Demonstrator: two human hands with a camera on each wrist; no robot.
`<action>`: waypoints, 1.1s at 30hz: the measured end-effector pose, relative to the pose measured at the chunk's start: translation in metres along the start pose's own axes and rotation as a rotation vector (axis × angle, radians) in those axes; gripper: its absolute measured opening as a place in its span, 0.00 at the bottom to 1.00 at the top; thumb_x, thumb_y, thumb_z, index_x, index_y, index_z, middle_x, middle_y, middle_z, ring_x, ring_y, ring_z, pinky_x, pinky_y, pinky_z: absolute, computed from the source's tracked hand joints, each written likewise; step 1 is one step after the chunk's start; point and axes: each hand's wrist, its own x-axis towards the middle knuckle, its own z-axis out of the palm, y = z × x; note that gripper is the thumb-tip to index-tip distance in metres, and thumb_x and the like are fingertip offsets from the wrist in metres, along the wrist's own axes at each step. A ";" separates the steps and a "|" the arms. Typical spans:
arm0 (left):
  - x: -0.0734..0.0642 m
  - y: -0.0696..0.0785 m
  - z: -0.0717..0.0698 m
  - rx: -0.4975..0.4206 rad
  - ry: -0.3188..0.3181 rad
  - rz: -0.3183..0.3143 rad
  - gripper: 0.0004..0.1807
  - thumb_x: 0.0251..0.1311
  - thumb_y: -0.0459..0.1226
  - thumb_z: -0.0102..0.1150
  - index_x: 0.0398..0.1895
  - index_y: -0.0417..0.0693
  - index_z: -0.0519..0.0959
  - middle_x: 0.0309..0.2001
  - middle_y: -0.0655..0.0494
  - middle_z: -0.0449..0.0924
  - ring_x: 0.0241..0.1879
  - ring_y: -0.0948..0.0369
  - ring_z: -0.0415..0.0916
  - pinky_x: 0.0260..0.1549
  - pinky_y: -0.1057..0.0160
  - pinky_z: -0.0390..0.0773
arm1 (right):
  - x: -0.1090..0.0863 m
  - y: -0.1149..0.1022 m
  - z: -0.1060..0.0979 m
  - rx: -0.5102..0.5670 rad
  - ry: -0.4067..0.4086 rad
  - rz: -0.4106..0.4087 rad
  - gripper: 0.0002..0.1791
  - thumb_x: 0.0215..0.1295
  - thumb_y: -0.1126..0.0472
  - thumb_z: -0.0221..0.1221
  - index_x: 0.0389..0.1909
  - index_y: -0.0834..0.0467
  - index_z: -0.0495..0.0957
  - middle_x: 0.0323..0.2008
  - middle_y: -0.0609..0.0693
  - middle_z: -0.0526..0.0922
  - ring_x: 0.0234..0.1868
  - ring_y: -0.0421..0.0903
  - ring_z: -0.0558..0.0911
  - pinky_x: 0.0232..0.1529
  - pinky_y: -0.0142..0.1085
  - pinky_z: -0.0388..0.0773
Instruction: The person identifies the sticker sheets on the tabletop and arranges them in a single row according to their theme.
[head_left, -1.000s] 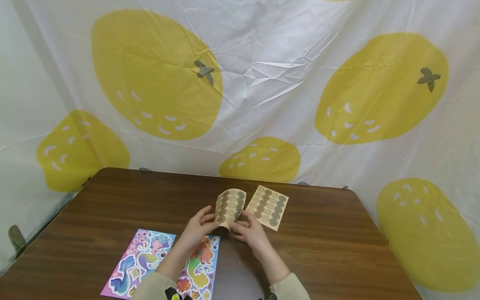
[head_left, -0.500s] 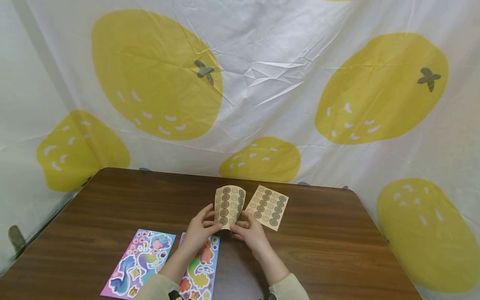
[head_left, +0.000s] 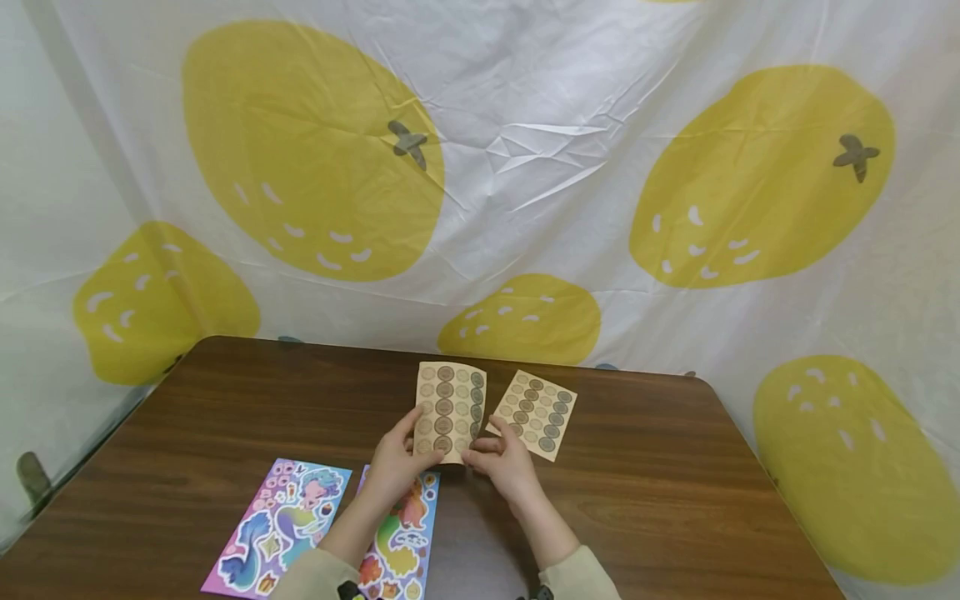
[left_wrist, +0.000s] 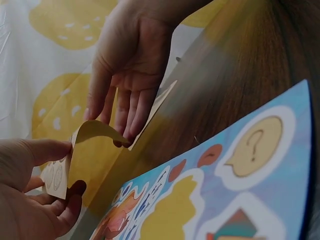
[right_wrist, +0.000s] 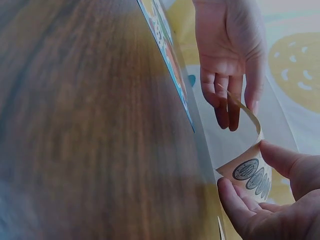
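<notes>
Both hands hold a tan sheet of round stickers (head_left: 446, 408) by its near end, above the table. Its columns of dark and pale circles face up, and the paper bends into a curve. My left hand (head_left: 396, 462) pinches the left part, thumb on top and fingers underneath. My right hand (head_left: 510, 467) pinches the lower right corner the same way. In the right wrist view, dark round stickers (right_wrist: 246, 169) show between the right thumb and fingers. A second tan sticker sheet (head_left: 542, 408) lies flat just beyond the right hand.
Two colourful mermaid sticker sheets lie at the near left: one sheet (head_left: 277, 525) in full view, the other sheet (head_left: 408, 533) partly under the left forearm. The brown wooden table (head_left: 675, 500) ends at a white curtain (head_left: 540, 208) printed with yellow fruit.
The held sticker sheet has been flattened from a tight curl and turned more face-up, shifting slightly left. The left fingers now reach along its left edge. The other sheets stay put.
</notes>
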 end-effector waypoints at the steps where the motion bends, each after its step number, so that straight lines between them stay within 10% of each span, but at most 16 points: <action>1: 0.000 0.000 0.000 -0.011 -0.004 0.004 0.46 0.48 0.28 0.69 0.72 0.41 0.58 0.36 0.40 0.82 0.28 0.56 0.80 0.27 0.57 0.81 | 0.001 0.001 0.000 0.000 0.004 0.001 0.44 0.57 0.69 0.66 0.69 0.73 0.51 0.43 0.66 0.81 0.36 0.48 0.83 0.38 0.41 0.81; 12: -0.001 0.005 -0.002 -0.045 -0.019 0.019 0.50 0.47 0.25 0.69 0.74 0.41 0.52 0.60 0.36 0.68 0.36 0.55 0.79 0.31 0.63 0.81 | 0.005 0.002 -0.008 -0.035 0.039 -0.024 0.42 0.56 0.70 0.66 0.68 0.72 0.55 0.33 0.59 0.82 0.29 0.44 0.81 0.32 0.39 0.81; 33: -0.001 0.008 -0.004 -0.107 -0.025 0.079 0.45 0.50 0.26 0.66 0.73 0.41 0.56 0.53 0.44 0.75 0.37 0.55 0.78 0.32 0.62 0.81 | 0.006 -0.006 -0.018 -0.076 0.091 -0.063 0.36 0.54 0.70 0.67 0.64 0.68 0.66 0.27 0.53 0.81 0.25 0.43 0.77 0.28 0.41 0.80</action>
